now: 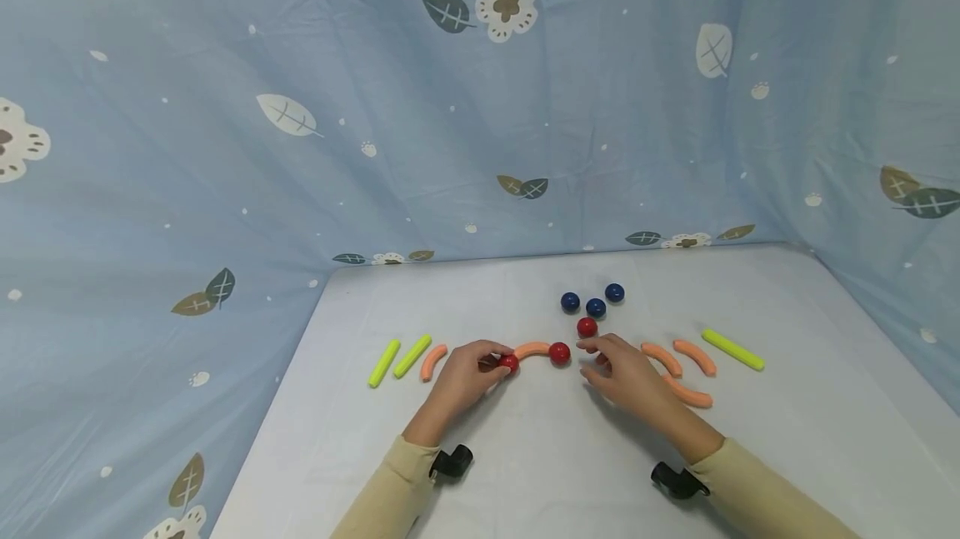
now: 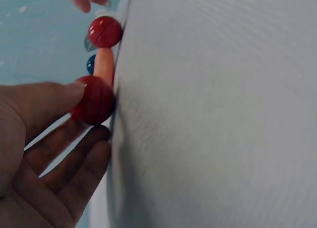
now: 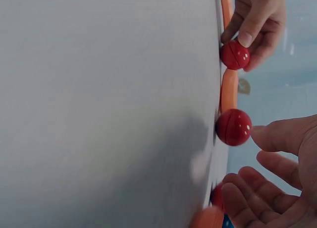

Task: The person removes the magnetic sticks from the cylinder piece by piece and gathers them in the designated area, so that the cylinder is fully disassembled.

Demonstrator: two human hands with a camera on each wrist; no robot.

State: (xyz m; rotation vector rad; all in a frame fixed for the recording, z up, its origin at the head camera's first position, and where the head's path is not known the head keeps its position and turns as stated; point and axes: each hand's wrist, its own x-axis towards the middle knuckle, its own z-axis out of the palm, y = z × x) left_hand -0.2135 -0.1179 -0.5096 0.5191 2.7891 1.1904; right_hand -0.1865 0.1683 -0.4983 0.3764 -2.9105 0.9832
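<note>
My left hand (image 1: 468, 368) pinches a red ball (image 1: 509, 364) between thumb and fingers, low on the white table. An orange curved stick (image 1: 532, 349) runs from that ball to a second red ball (image 1: 559, 353); the left wrist view shows this ball (image 2: 104, 31) at the stick's far end. Just right of the second ball is my right hand (image 1: 626, 372), its fingers loosely bent and holding nothing. In the right wrist view, its thumb tip comes right up to the ball (image 3: 234, 127). Beyond the right fingertips lies a third red ball (image 1: 587, 327).
Three dark blue balls, one a blue ball (image 1: 570, 302), sit behind the red ones. Left lie two yellow-green sticks (image 1: 412, 356) and an orange curved piece (image 1: 433, 362). Right are several orange curved pieces (image 1: 695, 357) and a yellow-green stick (image 1: 732, 350). A blue patterned cloth (image 1: 450, 147) hangs behind.
</note>
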